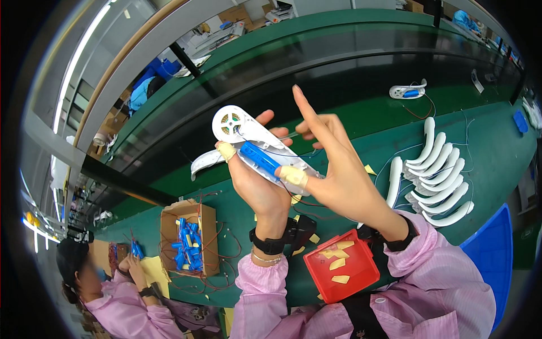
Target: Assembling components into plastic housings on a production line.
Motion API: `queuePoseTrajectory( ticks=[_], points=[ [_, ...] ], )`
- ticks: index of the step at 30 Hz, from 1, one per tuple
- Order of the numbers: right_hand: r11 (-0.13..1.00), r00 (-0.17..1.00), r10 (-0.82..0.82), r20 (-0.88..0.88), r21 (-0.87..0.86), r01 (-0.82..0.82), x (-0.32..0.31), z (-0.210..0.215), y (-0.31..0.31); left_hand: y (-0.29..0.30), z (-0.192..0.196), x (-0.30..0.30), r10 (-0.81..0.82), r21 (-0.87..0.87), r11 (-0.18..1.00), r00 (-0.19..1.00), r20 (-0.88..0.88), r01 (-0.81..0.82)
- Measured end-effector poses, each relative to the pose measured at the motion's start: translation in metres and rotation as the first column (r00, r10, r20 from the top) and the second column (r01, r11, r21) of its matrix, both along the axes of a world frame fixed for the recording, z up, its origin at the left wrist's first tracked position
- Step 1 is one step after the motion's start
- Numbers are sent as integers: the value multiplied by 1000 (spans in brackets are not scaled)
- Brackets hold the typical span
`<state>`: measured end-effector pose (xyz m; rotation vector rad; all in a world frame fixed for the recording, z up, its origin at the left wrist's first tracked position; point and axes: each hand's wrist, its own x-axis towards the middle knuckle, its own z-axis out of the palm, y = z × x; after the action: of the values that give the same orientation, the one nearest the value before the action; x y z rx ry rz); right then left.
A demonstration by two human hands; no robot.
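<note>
My left hand (255, 186) is closed around a white plastic housing (259, 133), held tilted above the bench with its hollow side showing. A round part with a copper-coloured coil (230, 124) sits in the housing's upper left end. Along its middle lies a blue wrapped battery (259, 158) with thin wires. My right hand (347, 178) presses its thumb on the battery's lower end, index finger stretched up and the other fingers loosely bent. Both thumbs wear pale yellow finger covers. A curved white piece (206, 162) shows beyond my left thumb.
Several curved white handles (437, 169) lie in a row at right. A red tray (344, 285) holds yellow pieces. A cardboard box (209, 237) of blue batteries stands left, near a co-worker (127, 305). Another housing (406, 92) lies on the dark belt. A blue bin (491, 254) stands lower right.
</note>
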<state>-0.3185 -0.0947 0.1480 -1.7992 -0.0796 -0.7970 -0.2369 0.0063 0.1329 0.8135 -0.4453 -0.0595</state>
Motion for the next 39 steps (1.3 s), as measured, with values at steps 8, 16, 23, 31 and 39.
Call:
queuePoseTrajectory(
  ticks=[8,16,23,31,39],
  points=[
    [800,830,539,-142,394,-452,16,-25,-13,-8,-2,-18,67,105,993,995,-78,-59],
    [998,994,55,-98,11,-54,23,-27,-64,-48,-32,126,-174,-165,981,820,-546,99],
    [958,1000,-15,25,286,7,-1,7,-95,-58,-129,236,-171,-279,960,804,-570,6],
    [976,1000,-11,-6,216,12,-7,13,-99,25,0,55,-510,834,453,859,-47,315],
    [998,994,-20,-109,63,27,2,9,-93,321,-36,90,-10,666,-564,811,585,-488]
  ],
)
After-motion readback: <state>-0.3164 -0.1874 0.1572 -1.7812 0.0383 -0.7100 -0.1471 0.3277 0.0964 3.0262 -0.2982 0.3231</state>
